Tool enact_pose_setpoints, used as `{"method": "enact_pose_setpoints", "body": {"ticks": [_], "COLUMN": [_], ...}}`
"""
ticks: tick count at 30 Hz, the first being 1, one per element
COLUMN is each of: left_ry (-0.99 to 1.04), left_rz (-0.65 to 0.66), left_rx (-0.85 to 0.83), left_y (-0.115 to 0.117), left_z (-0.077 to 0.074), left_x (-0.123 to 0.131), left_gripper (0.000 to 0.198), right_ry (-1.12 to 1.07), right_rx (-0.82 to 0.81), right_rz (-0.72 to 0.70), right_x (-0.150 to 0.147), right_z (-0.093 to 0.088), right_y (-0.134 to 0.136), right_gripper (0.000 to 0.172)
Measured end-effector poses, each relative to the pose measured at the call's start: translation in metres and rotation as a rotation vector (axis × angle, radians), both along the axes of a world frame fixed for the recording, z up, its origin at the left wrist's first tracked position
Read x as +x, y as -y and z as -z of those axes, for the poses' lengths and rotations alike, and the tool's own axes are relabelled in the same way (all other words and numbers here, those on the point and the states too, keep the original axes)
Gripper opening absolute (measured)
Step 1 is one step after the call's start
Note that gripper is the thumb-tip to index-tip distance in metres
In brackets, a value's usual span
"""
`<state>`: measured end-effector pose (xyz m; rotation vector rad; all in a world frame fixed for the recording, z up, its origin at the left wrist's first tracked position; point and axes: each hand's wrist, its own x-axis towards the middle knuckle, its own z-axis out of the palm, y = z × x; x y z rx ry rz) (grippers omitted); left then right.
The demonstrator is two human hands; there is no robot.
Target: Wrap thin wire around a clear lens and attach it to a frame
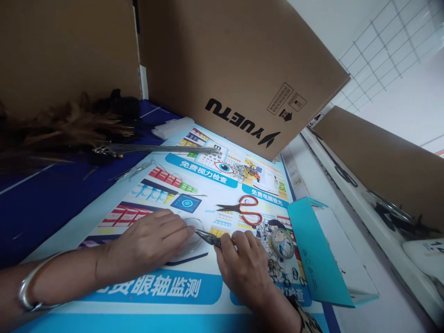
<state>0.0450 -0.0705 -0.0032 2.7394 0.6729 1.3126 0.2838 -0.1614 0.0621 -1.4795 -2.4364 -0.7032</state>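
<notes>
My right hand grips a pair of needle-nose pliers, its fingers wrapped round the handles. The jaws point left and meet the fingertips of my left hand. Those fingers are pinched on a thin loop of wire, which curves round near the jaw tips; its ends are hidden. Just beyond both hands lies a pair of scissors with red handles, blades pointing left. Right of my right hand is a scatter of small metal pieces with a ring-shaped coil beside them.
A teal and white open box stands at the right. Large cardboard boxes wall off the back. Brown feathers and a bundle of thin metal rods lie at the left. More small metal parts sit on the printed poster.
</notes>
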Motion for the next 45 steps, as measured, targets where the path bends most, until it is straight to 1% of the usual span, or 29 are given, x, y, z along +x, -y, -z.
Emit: {"method": "enact_pose_setpoints", "body": {"ticks": [4, 10, 14, 18, 26, 30, 32, 35, 39, 45], "left_ry": [-0.009, 0.022, -0.020, -0.050, -0.099, -0.088, -0.041, 0.048, 0.068, 0.070], "left_rz": [0.097, 0.187, 0.213, 0.225, 0.231, 0.251, 0.236, 0.173, 0.088, 0.070], "left_rx": [0.057, 0.058, 0.105, 0.154, 0.150, 0.127, 0.107, 0.053, -0.050, -0.046], "left_y": [-0.002, -0.003, -0.005, -0.006, -0.005, -0.004, -0.004, -0.004, -0.003, -0.001], "left_z": [-0.004, -0.008, -0.011, -0.014, -0.017, -0.018, -0.016, -0.011, -0.004, -0.006], "left_x": [0.000, -0.001, 0.000, 0.000, -0.003, -0.002, -0.001, 0.000, 0.000, 0.001], "left_gripper": [0.018, 0.027, 0.025, 0.027, 0.034, 0.029, 0.026, 0.020, 0.011, 0.015], "right_ry": [-0.016, -0.010, -0.013, -0.022, -0.025, -0.016, -0.019, -0.048, -0.063, -0.038], "right_rx": [-0.032, -0.040, -0.084, -0.112, -0.168, -0.167, -0.145, -0.117, -0.096, -0.071], "right_rz": [0.010, -0.015, -0.023, -0.026, -0.021, -0.022, -0.011, 0.021, 0.042, 0.046], "right_x": [0.000, 0.000, 0.000, -0.001, -0.002, -0.002, -0.003, -0.003, -0.002, -0.002], "right_z": [-0.003, -0.005, -0.006, -0.007, -0.010, -0.011, -0.010, -0.009, -0.008, -0.008], "right_y": [0.000, 0.001, 0.001, 0.002, 0.003, 0.004, 0.003, 0.002, 0.001, 0.002], "right_gripper": [0.013, 0.011, 0.013, 0.010, 0.013, 0.015, 0.014, 0.014, 0.011, 0.011]}}
